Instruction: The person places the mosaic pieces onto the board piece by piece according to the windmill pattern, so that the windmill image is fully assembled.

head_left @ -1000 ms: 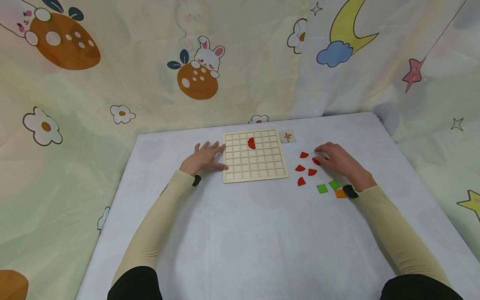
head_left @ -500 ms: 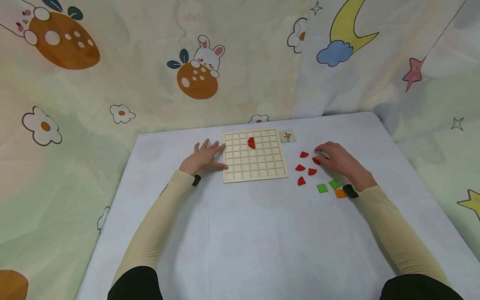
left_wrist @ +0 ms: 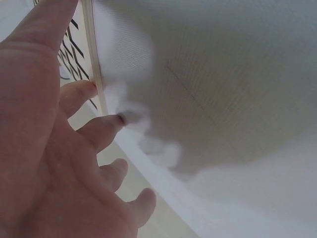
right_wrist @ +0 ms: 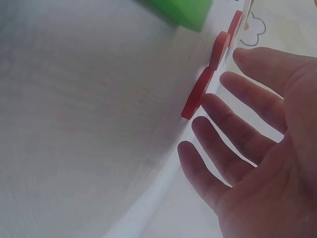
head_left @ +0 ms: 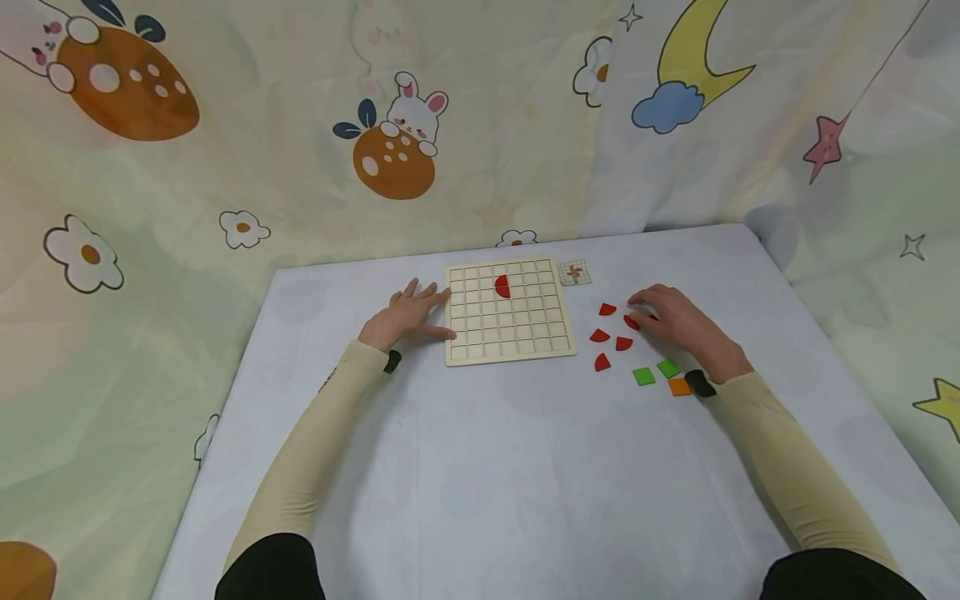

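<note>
My left hand (head_left: 401, 321) has its fingers spread, with thumb and index finger against the left edge of a wooden grid board (head_left: 517, 333). In the left wrist view, its fingertips (left_wrist: 88, 88) meet the board's side. A half-round red shape (head_left: 502, 287) lies in the board's upper middle cells. At right, my right hand (head_left: 681, 327) hovers low with loosely bent fingers beside a red quarter-round piece (head_left: 632, 322), which the hand partly covers. The right wrist view shows the fingers apart, a fingertip close to a red piece (right_wrist: 198, 94), nothing gripped.
Several more red quarter-round pieces, one of them (head_left: 602, 362) lowest, lie between board and right hand. Green tiles (head_left: 643, 377) and an orange tile (head_left: 679, 387) lie near the right wrist. A small picture card (head_left: 574, 272) sits at the board's upper right corner. The table (head_left: 480, 483) wears a white cloth.
</note>
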`<state>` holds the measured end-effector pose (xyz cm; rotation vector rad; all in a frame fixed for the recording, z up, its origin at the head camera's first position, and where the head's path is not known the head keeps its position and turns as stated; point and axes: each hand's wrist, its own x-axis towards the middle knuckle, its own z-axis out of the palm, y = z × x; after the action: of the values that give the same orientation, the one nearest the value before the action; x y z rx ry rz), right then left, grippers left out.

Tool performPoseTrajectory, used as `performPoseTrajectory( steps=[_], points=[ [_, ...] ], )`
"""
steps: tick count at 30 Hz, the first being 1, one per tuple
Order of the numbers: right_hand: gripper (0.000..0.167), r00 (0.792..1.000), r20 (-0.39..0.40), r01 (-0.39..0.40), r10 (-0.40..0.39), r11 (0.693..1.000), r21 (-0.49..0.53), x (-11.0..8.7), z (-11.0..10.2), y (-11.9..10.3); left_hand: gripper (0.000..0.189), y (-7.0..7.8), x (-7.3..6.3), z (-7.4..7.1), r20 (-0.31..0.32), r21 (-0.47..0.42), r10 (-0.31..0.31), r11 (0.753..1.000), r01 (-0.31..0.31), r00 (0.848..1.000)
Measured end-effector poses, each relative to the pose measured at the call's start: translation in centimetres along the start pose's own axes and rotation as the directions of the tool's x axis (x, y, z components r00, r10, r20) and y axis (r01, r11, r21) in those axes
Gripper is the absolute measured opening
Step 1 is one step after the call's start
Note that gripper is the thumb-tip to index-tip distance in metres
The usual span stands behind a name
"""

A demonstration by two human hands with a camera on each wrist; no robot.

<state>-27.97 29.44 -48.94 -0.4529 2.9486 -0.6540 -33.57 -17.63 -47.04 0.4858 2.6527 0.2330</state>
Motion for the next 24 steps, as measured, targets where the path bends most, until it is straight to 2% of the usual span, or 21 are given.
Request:
performPoseTrajectory(
  steps=[4, 9, 24],
  points=[
    [0.030, 1.000, -0.001, 0.008, -0.008, 1.000, -0.001, -0.06, 0.01, -0.05, 0.100, -0.11, 0.04, 0.07, -0.009, 0.022, 0.007, 1.000, -0.007, 1.000],
    [0.031, 1.000, 0.013, 0.000, 0.000, 1.000, -0.001, -0.07, -0.03, -0.13, 0.101, -0.17, 0.08, 0.19, -0.004, -0.003, 0.001, 1.000, -0.001, 1.000],
    [0.031, 1.000, 0.018, 0.004, -0.004, 1.000, -0.015, 0.20, -0.19, -0.47, 0.100, -0.16, 0.18, 0.18, -0.002, -0.002, -0.004, 1.000, 0.004, 1.000]
  ],
)
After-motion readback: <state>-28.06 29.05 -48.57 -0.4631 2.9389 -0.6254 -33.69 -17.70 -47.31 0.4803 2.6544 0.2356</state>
